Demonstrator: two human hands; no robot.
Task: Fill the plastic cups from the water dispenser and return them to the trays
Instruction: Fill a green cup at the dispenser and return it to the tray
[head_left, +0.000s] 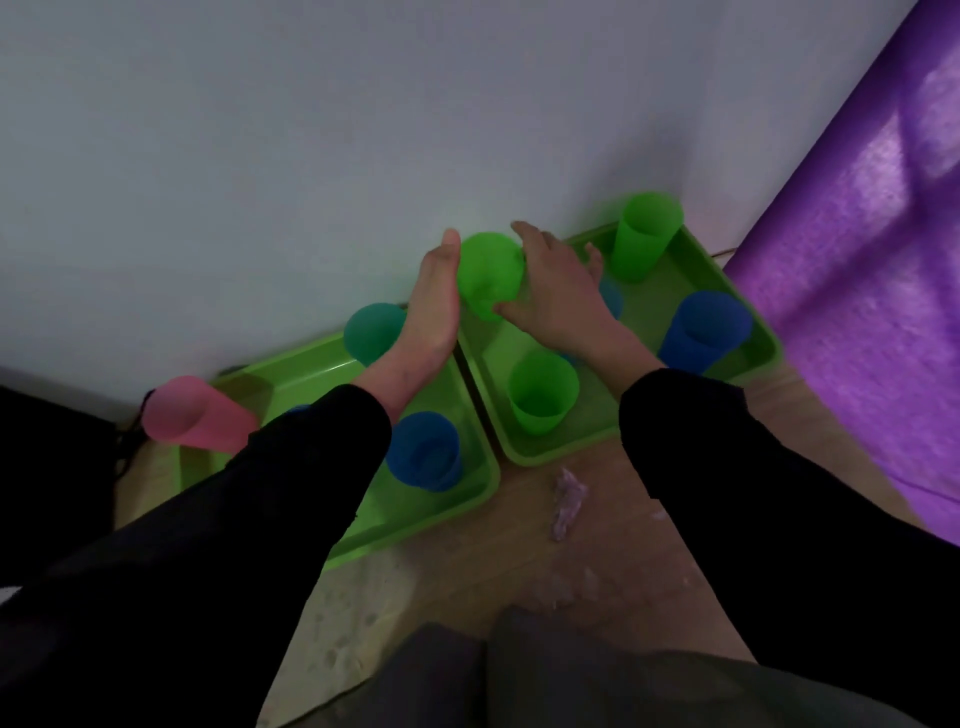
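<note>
Gripping a green cup from its right, the right hand curls round it, while the left hand presses flat against its left side, fingers straight. The cup is held near the wall, over the far corners where the left tray and the right tray meet, each holding more cups.

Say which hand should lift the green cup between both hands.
Right. The right hand curls its fingers and thumb round the green cup; the left hand only lies flat against its side.
</note>
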